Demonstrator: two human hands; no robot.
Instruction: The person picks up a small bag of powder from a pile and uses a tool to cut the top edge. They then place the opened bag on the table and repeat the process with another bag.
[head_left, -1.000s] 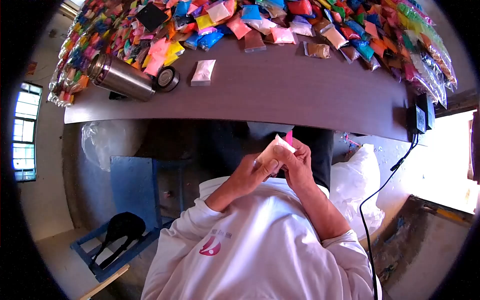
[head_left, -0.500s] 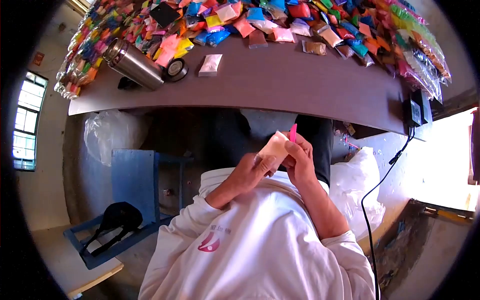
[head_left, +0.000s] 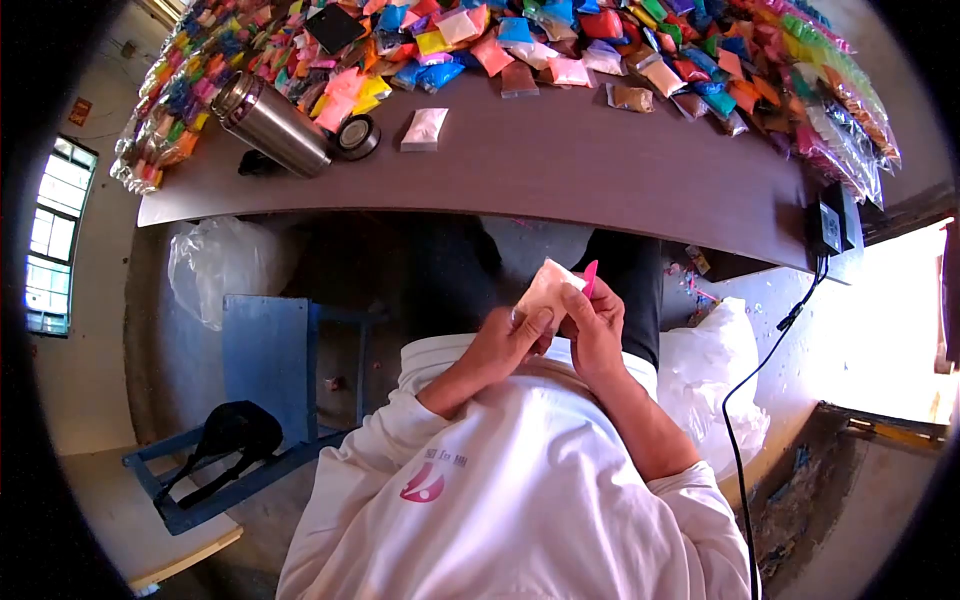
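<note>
Above my lap, in front of the table edge, both hands grip a small clear packet with pale peach-coloured filling (head_left: pixel 548 288). My left hand (head_left: pixel 507 342) pinches its lower left side with the thumb on top. My right hand (head_left: pixel 596 325) presses its thumb on the right side of the packet. A flat pink piece (head_left: pixel 590 275) sticks up from the fingers of my right hand; its lower part is hidden, so its kind is unclear. A similar white packet (head_left: pixel 424 130) lies alone on the dark table (head_left: pixel 560 160).
Heaps of coloured packets (head_left: pixel 490 50) line the table's far side. A steel flask (head_left: pixel 270 125) lies beside its round lid (head_left: pixel 357 137). A blue chair (head_left: pixel 265 350) with a black bag (head_left: pixel 238 440) stands left. White plastic bags (head_left: pixel 715 370) and a black cable (head_left: pixel 735 430) are on the right.
The pink piece has tilted and shows more of its flat side. The packet has turned slightly between my fingers. Both hands keep their hold.
</note>
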